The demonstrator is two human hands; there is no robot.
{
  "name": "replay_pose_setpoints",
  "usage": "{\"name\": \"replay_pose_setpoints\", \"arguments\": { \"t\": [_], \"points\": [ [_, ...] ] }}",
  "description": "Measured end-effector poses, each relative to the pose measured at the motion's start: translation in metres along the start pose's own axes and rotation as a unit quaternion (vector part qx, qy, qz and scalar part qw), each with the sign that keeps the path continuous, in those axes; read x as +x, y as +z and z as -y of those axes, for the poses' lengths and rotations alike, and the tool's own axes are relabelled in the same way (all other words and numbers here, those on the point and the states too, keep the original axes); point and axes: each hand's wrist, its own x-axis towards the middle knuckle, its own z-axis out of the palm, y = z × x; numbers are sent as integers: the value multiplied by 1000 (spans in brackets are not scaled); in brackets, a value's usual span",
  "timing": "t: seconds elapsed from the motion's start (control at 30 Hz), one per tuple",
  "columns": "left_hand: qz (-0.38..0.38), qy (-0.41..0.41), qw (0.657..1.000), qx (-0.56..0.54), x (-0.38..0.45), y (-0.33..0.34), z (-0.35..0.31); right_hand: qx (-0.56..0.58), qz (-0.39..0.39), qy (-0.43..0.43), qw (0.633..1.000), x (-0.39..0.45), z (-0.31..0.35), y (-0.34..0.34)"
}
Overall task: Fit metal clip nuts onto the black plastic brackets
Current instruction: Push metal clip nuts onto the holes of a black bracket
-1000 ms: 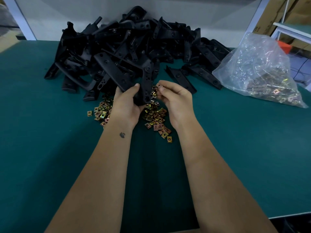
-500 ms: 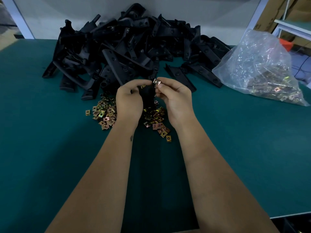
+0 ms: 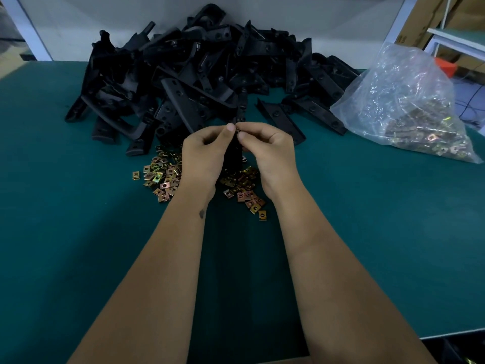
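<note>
Both hands are up over the dark green felt-covered table (image 3: 78,245), meeting just above centre frame. The left hand (image 3: 202,153) has its fingers curled round a black plastic bracket (image 3: 232,156), which stands roughly upright between the two hands, with the thumb tip pressed at its top end. The right hand (image 3: 270,151) comes in from 3 o'clock of the bracket, thumb and forefinger pinched tight at that same top end; a small metal clip nut seems to sit in the pinch, but it is too small and hidden to be sure.

On the table under the hands, at 6 o'clock of the bracket, lies a loose scatter of brass-coloured square metal clip nuts (image 3: 162,177), spreading out at 8 o'clock of the left hand and at 6 o'clock of the right wrist.

At 12 o'clock, a big heap of black plastic brackets (image 3: 199,74) is piled against the white back wall (image 3: 328,19). Over at 2 o'clock of the hands, well apart, a crumpled clear plastic bag (image 3: 404,101) slumps on the table with more clip nuts inside.
</note>
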Motion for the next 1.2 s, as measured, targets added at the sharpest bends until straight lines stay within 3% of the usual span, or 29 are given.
{"name": "replay_pose_setpoints", "arguments": {
  "t": [0.3,0.6,0.8,1.07,1.2],
  "points": [
    [15,-27,999,-37,-2,-1,-2,50,-14,37,998,1,1,-1],
    [41,-87,993,-67,0,-7,-6,83,32,40,995,2,1,-6],
    [26,-53,997,-59,-2,-3,-4,77,-7,45,996,1,1,-2],
    [85,-83,987,-108,1,-13,-6,87,39,37,995,1,1,-7],
    [77,-72,988,-109,0,-11,-5,70,40,11,997,1,0,-7]
  ]
}}
